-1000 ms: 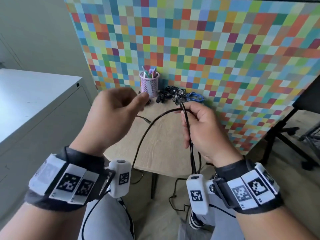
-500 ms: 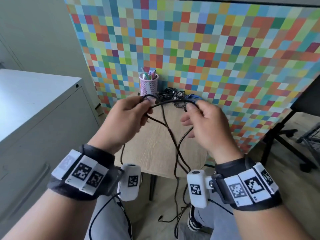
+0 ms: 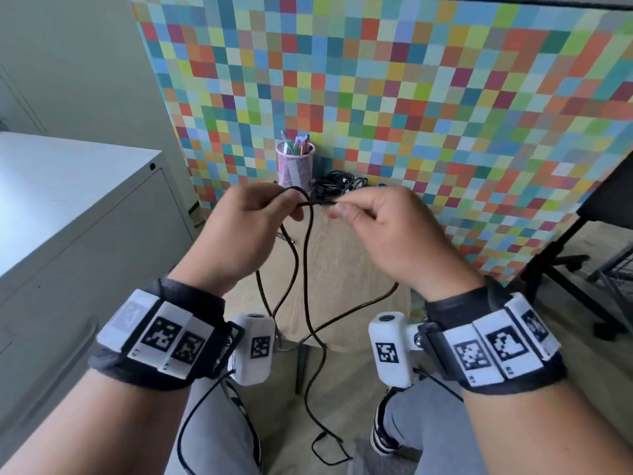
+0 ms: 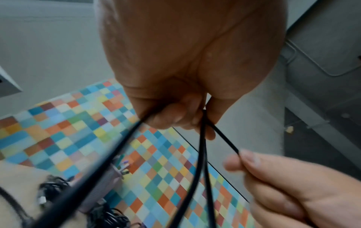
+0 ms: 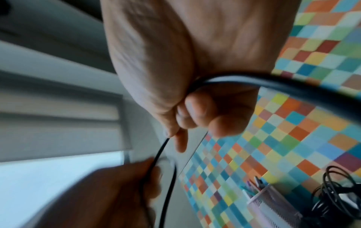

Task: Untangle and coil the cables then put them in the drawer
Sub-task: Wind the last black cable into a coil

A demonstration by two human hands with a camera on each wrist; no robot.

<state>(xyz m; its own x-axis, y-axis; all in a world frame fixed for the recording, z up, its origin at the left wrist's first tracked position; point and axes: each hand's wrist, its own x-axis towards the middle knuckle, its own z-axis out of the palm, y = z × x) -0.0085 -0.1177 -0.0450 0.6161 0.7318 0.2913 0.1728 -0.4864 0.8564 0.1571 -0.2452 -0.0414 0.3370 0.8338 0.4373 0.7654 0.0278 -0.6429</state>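
Black cable [image 3: 306, 269] is stretched between both hands above the wooden counter [image 3: 346, 269], its loops hanging past the counter's front edge toward the floor. The left hand [image 3: 239, 234] has its fingers [image 4: 171, 114] curled round several strands, gripping them. The right hand [image 3: 387, 234] pinches a short length of the same cable between thumb and forefinger, just beside the left. At the back of the counter a tangled pile of black cables [image 3: 339, 183] lies next to a pink mesh pen cup [image 3: 295, 166], against the multicoloured checkered panel [image 3: 411, 97]. A grey cabinet [image 3: 85, 234] stands to the left.
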